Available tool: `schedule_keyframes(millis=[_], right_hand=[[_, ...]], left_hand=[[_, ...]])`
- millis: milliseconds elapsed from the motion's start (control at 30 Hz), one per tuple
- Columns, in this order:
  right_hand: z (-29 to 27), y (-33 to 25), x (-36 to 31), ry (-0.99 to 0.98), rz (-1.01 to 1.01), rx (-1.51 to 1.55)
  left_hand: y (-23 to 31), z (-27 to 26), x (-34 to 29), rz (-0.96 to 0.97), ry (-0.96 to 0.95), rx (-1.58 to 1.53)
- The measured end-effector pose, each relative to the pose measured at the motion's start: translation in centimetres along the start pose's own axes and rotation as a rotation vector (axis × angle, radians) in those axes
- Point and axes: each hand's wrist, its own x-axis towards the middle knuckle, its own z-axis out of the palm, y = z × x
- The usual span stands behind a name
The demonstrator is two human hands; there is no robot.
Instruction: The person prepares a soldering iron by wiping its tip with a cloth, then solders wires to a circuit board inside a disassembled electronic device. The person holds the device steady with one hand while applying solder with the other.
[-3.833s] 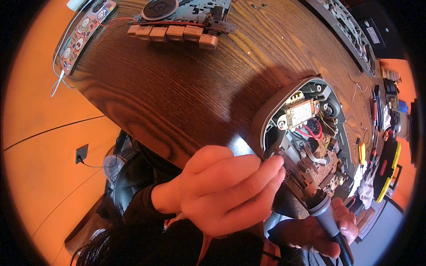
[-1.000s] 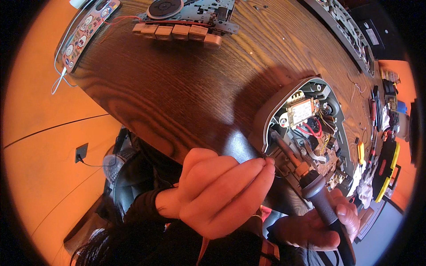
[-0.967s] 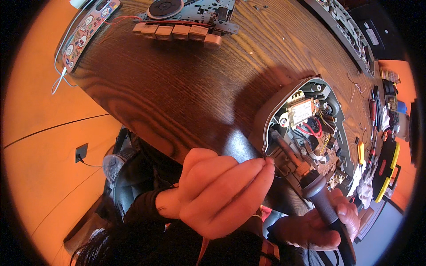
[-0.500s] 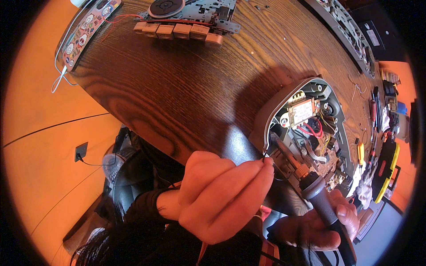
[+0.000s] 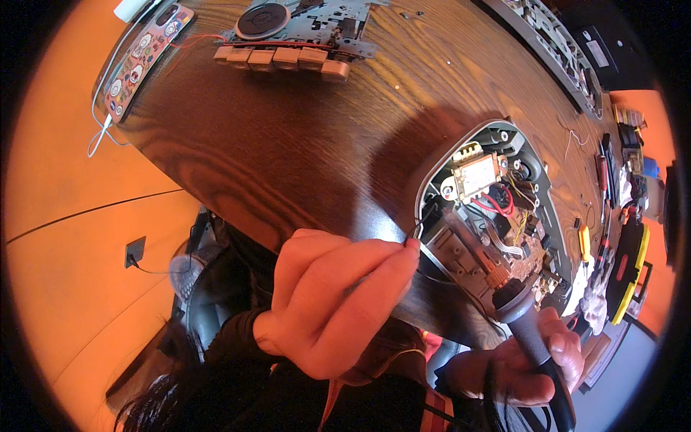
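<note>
My left hand is closed in a pinch on a thin wire at the near left rim of an open plastic housing. The wire is mostly hidden by the fingertips. In my right hand is a soldering iron, held by its dark handle. Its barrel points up and left, over the housing's inside, and I cannot tell whether the tip touches anything. Inside the housing sit a transformer, red wires, a white ribbon cable and a brown circuit board.
A metal mechanism with a row of keys lies at the far side, beside a sticker-covered phone on a charging cable. Another long grey chassis stands far right. Yellow-handled tool and a black-and-yellow case lie right.
The whole view has shifted slightly. My left hand has moved a little left and away, still pinching the wire. The soldering iron has drawn slightly right relative to the housing.
</note>
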Motion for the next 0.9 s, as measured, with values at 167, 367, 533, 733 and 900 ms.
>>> schedule_keyframes(millis=[167,367,533,733,900], right_hand=[[-0.4,0.1,0.2,-0.065,-0.02,0.061],[-0.2,0.1,0.3,-0.083,-0.023,0.117],[0.2,0.0,0.5,-0.081,-0.039,0.099],[-0.2,-0.6,1.5,-0.282,0.071,0.301],[-0.2,-0.2,2.0,-0.353,0.033,0.205]], left_hand=[[0.5,0.6,0.1,-0.059,0.065,-0.002],[0.5,0.8,0.1,-0.058,0.082,0.016],[1.3,0.5,0.5,-0.113,0.076,0.027],[2.4,0.8,1.1,-0.203,0.079,0.082],[2.6,0.9,1.0,-0.198,0.073,0.051]])
